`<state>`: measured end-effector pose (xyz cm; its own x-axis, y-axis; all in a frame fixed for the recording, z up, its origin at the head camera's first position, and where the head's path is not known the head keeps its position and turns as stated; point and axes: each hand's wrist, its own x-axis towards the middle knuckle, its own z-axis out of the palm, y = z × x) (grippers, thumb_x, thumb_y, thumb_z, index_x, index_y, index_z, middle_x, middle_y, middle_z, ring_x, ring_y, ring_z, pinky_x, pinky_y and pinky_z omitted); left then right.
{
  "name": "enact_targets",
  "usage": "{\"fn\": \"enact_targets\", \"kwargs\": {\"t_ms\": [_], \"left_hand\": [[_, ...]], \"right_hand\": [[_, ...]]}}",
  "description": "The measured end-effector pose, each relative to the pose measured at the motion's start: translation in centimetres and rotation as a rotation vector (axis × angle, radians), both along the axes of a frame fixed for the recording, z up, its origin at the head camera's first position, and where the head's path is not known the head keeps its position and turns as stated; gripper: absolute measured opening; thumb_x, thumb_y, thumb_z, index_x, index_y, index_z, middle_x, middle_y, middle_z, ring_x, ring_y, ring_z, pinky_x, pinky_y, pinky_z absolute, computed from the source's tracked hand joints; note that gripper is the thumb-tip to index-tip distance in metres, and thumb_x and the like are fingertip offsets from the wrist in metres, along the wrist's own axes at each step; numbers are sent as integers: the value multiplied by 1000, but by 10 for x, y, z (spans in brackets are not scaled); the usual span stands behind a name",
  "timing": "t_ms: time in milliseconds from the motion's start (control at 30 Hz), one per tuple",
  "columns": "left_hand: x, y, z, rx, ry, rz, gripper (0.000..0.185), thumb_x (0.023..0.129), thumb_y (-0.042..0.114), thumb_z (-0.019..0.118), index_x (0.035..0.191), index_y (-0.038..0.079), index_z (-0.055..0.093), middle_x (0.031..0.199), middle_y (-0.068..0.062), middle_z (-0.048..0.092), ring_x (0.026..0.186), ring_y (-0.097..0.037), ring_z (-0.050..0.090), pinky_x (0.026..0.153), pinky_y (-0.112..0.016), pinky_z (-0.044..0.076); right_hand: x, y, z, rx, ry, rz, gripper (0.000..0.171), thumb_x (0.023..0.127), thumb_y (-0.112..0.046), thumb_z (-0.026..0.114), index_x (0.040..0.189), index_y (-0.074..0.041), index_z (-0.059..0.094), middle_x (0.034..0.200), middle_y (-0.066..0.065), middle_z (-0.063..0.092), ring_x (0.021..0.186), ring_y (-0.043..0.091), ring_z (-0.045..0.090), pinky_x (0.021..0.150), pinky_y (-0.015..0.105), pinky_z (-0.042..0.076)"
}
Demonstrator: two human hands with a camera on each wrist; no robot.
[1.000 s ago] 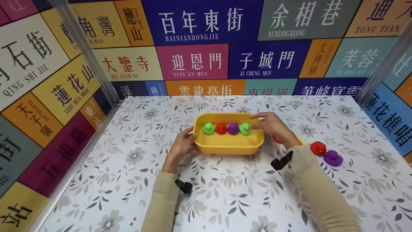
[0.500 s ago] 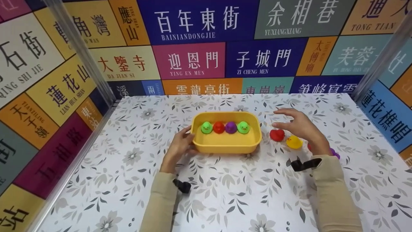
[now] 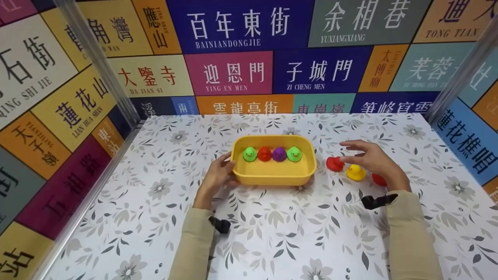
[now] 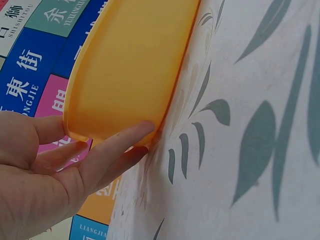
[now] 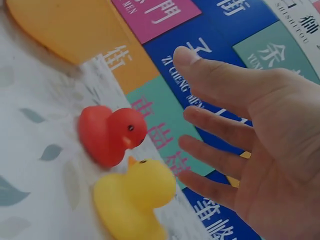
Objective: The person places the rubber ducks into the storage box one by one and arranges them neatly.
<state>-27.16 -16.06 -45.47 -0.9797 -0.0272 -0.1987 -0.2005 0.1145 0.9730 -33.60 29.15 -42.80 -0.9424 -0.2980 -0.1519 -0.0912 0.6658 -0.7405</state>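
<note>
A yellow tub stands mid-table with a green duck, a red duck, a purple duck and a second green duck in a row along its far wall. My left hand rests against the tub's left end, fingers straight along its wall. My right hand hovers open, fingers spread, just above a red duck and a yellow duck on the table right of the tub.
Another red duck peeks out behind my right wrist. Walls of coloured street-name panels close the flowered table at the back, left and right, with metal posts in the corners.
My right hand left the right green duck in the tub, swung right and came down over the loose red and yellow ducks. The left hand has stayed at the tub.
</note>
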Motion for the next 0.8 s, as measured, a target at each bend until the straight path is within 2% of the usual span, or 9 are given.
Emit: {"fn": "enact_targets", "kwargs": {"t_ms": [233, 500, 800], "left_hand": [[0, 0, 0, -1, 6, -4, 53, 105, 19, 50, 156, 16, 36, 139, -24, 58, 96, -31, 72, 80, -42, 64], [1, 0, 0, -12, -11, -14, 53, 105, 20, 49, 157, 18, 34, 143, -23, 56, 98, -30, 71, 82, -43, 64], [2, -2, -1, -15, 8, -13, 53, 105, 20, 50, 156, 18, 36, 140, -24, 57, 96, -30, 72, 82, -44, 64]], "right_hand": [[-5, 2, -15, 45, -24, 34, 79, 87, -56, 70, 151, -16, 45, 156, 25, 39, 134, 50, 47, 112, 58, 44], [-6, 1, -25, 93, -52, 39, 75, 89, -55, 69, 150, -17, 47, 154, 25, 42, 139, 47, 41, 115, 59, 40], [-8, -1, -32, 66, -49, 18, 60, 96, -43, 65, 146, -11, 52, 150, 23, 49, 132, 44, 50, 113, 53, 47]]}}
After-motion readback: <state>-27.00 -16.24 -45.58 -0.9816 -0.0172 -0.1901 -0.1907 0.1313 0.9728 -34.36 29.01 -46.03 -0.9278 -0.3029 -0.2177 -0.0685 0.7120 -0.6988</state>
